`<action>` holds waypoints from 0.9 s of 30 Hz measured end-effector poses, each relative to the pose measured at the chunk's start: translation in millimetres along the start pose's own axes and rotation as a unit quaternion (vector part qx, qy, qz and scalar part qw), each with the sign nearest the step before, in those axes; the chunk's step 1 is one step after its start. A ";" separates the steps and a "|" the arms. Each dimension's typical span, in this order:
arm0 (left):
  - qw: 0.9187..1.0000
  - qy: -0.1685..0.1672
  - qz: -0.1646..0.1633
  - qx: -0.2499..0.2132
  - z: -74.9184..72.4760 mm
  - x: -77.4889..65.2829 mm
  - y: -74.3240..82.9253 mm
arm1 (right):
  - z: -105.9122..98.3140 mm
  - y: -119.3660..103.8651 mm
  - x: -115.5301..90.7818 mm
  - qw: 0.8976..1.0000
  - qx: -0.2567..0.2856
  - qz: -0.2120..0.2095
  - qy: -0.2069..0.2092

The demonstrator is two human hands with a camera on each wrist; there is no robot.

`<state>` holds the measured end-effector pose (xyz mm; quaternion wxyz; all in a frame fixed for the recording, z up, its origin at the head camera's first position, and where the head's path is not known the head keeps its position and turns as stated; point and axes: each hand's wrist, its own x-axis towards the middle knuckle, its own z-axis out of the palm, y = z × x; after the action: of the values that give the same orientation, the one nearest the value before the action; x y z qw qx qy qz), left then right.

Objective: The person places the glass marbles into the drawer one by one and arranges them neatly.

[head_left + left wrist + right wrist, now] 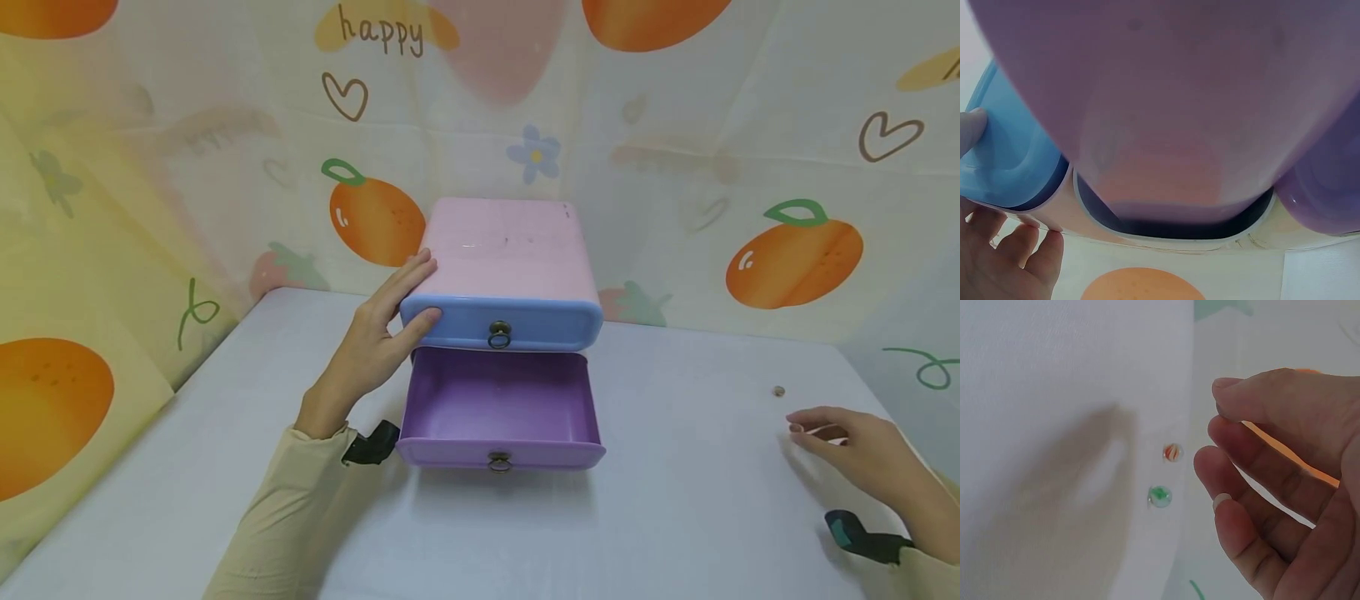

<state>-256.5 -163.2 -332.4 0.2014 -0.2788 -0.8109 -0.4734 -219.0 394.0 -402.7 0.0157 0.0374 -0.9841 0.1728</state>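
Observation:
A small pink drawer cabinet (502, 250) stands on the table, its blue upper drawer (450, 329) closed. Below it, the purple lower drawer (498, 400) is pulled out, with its inside bare. My left hand (367, 333) rests at the cabinet's left front corner, thumb on the blue front, fingers along the pink side. Off to the right, my right hand (862, 450) is raised over the table, thumb and index fingertips pinching what looks like a marble, mostly hidden. An orange-striped marble (1173, 452) and a green one (1160, 496) lie beyond its fingers.
Each drawer front has a brass ring pull, such as the lower ring pull (499, 462). Behind the white table (675, 517) hangs a fruit-printed cloth (675, 167), with a yellow side (135, 275) on the left. Dark straps sit at both wrists.

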 end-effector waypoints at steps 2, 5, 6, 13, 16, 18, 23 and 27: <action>1.000 0.000 0.000 -0.001 -0.1 0.0 0.1 | 0.4 -3.8 -0.5 1.000 0.002 -0.011 0.007; 1.000 0.000 0.000 -0.002 -0.1 0.1 0.1 | 1.3 -9.8 -0.7 0.999 0.003 -0.027 0.020; 1.000 0.000 -0.001 -0.002 -0.1 0.1 0.2 | 1.5 -11.6 -0.7 0.999 0.003 -0.031 0.023; 1.000 0.001 0.000 0.003 0.0 0.5 0.0 | 1.8 -20.8 -0.3 0.999 0.002 -0.041 0.032; 1.000 0.001 -0.001 0.004 0.1 0.7 0.0 | 1.6 -23.0 -0.3 0.998 0.000 -0.052 0.043; 1.000 0.001 -0.002 0.005 0.1 0.7 0.0 | 1.4 -24.7 -0.4 0.997 -0.001 -0.060 0.049; 1.000 0.001 -0.004 0.005 0.0 0.7 -0.3 | 0.8 -31.4 -0.6 0.996 -0.005 -0.069 0.052; 1.000 -0.001 -0.005 0.001 0.0 0.3 -0.4 | 0.3 -37.3 -1.0 0.996 -0.001 -0.075 0.054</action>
<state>-257.0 -163.3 -332.5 0.1989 -0.2747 -0.8130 -0.4733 -215.0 359.0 -390.5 0.0817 0.1021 -0.9764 0.1719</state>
